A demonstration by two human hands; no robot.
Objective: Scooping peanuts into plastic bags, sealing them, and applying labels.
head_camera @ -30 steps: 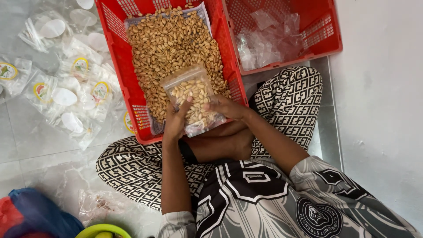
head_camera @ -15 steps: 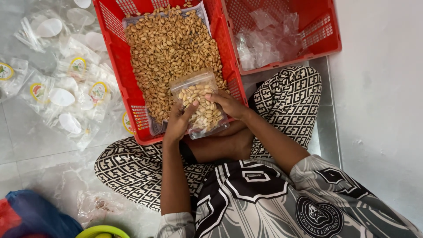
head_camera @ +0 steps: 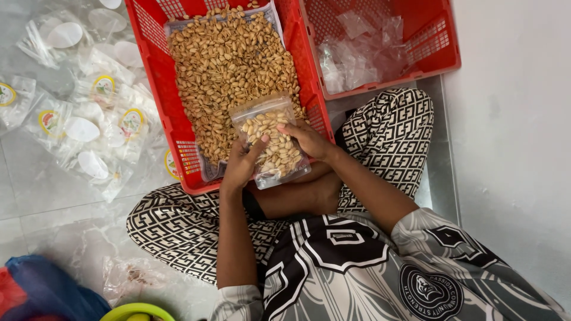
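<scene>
Clear plastic pouch (head_camera: 270, 142), about full of peanuts, is held in both hands over the near edge of the red crate (head_camera: 156, 77) that holds the loose peanuts (head_camera: 229, 65). Left hand (head_camera: 241, 166) is curled on its left side, thumb across the front; right hand (head_camera: 309, 141) grips the right side, fingers closed on it. Looks like the filling step is about done, so I'd guess the mouth needs pressing shut next, keeping it upright. Empty labelled pouches (head_camera: 89, 125) lie on the floor, second crate (head_camera: 440, 41) has spare bags.
</scene>
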